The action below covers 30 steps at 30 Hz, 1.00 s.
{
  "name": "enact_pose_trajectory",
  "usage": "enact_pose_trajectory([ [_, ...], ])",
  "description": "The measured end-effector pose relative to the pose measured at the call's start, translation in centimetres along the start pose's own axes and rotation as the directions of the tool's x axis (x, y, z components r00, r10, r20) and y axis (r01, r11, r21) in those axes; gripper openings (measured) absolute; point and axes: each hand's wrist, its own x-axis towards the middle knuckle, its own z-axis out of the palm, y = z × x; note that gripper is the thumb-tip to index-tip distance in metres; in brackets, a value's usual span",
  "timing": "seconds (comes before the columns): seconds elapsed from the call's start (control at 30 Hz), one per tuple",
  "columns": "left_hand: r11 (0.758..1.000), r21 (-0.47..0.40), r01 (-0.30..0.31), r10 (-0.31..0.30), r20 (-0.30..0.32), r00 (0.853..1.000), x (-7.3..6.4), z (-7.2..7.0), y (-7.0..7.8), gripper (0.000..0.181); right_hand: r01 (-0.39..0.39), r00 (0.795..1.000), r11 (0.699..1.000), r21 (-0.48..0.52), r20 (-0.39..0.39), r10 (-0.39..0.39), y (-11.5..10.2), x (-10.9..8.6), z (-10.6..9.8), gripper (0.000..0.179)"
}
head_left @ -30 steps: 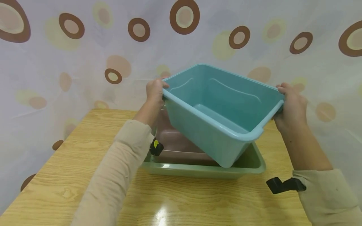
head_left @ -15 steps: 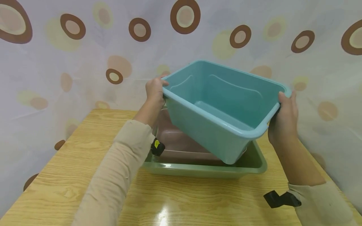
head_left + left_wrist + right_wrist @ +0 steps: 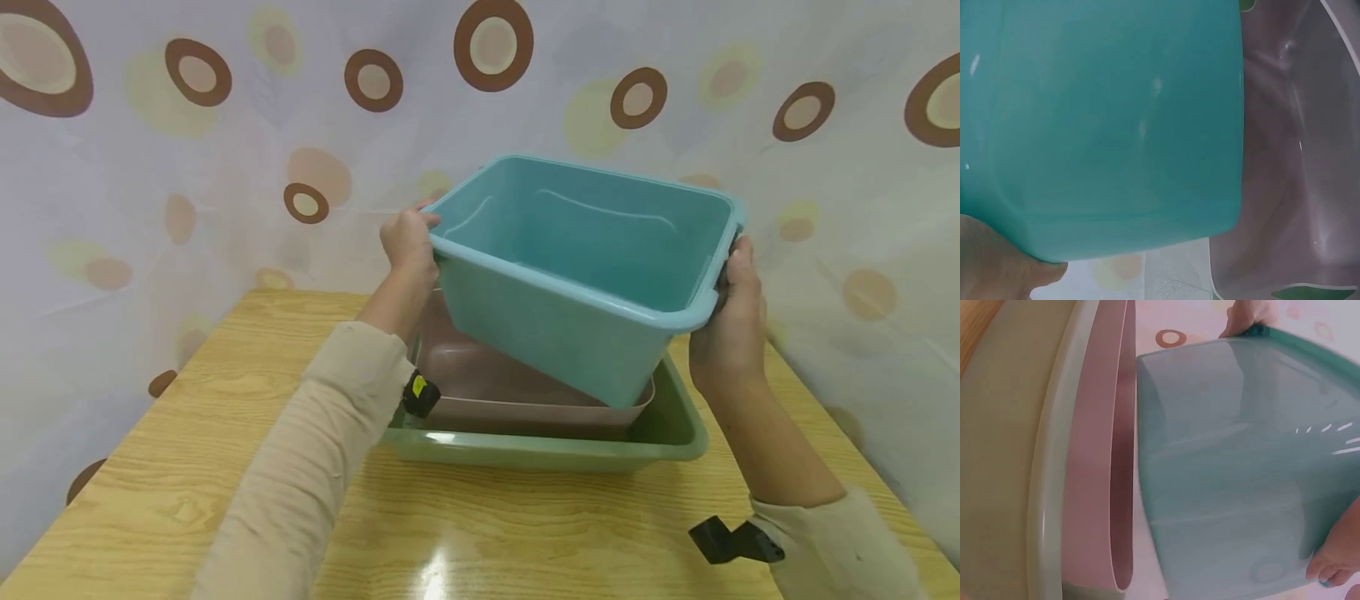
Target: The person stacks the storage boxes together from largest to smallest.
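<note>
Both hands hold a teal plastic bin (image 3: 540, 325) in the air, its open top tipped toward me and its right end a little lower. My left hand (image 3: 408, 242) grips the rim at the left end, thumb over the edge. At the other end my right hand (image 3: 731, 329) holds the rim from outside and below; some of its fingers are hidden by the bin. Beneath it, a mauve-brown bin (image 3: 487, 375) sits inside a wider green basin (image 3: 525, 450) on the table. The right wrist view shows a gap between the teal bin (image 3: 1229, 462) and the mauve-brown bin (image 3: 1091, 475).
The basin stands on a wood-grain table (image 3: 225, 400) whose left and right edges show. A pale curtain (image 3: 247, 150) with brown and yellow oval prints hangs behind the table. Black wrist-worn devices (image 3: 735, 540) jut out near both sleeves.
The teal bin's right end has risen and swung slightly left, leaving more of the mauve-brown bin showing. My right hand has shifted from the far corner to the right end's side. The left hand barely moved.
</note>
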Motion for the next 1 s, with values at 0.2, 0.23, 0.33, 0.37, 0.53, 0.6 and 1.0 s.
enact_pose_trajectory([
  [0.2,1.0,0.001,0.022,-0.021,-0.056,0.998,0.4,-0.2,-0.1,0.037,-0.127,0.989,0.989,-0.077,0.061,0.132,-0.3,-0.1,0.4,0.037],
  [0.23,1.0,-0.002,0.023,-0.023,-0.067,0.997,0.5,-0.3,-0.1,0.037,-0.165,0.983,0.982,-0.093,0.07,0.171,-0.5,-0.1,0.4,0.046],
  [0.33,1.0,-0.008,0.015,-0.016,-0.092,0.996,0.6,-0.4,0.0,0.036,-0.271,0.957,0.95,-0.154,0.063,0.283,-0.8,-0.2,0.7,0.063],
  [0.37,1.0,-0.013,0.012,-0.013,-0.099,0.995,0.7,-0.4,0.0,0.036,-0.299,0.949,0.939,-0.17,0.052,0.312,-0.9,-0.2,0.8,0.065],
  [0.53,1.0,-0.027,-0.007,0.003,-0.127,0.992,0.5,-0.4,0.1,0.035,-0.371,0.927,0.898,-0.238,-0.033,0.374,-1.1,-0.3,1.5,0.072],
  [0.6,0.999,-0.038,-0.012,0.006,-0.137,0.991,0.3,-0.4,0.0,0.035,-0.374,0.926,0.892,-0.255,-0.048,0.375,-1.2,-0.3,1.6,0.075],
  [1.0,0.999,0.033,-0.023,0.024,-0.008,1.0,-0.9,-0.7,-0.4,0.051,-0.408,0.909,0.885,-0.224,-0.006,0.418,-1.1,0.9,-0.3,0.082],
])
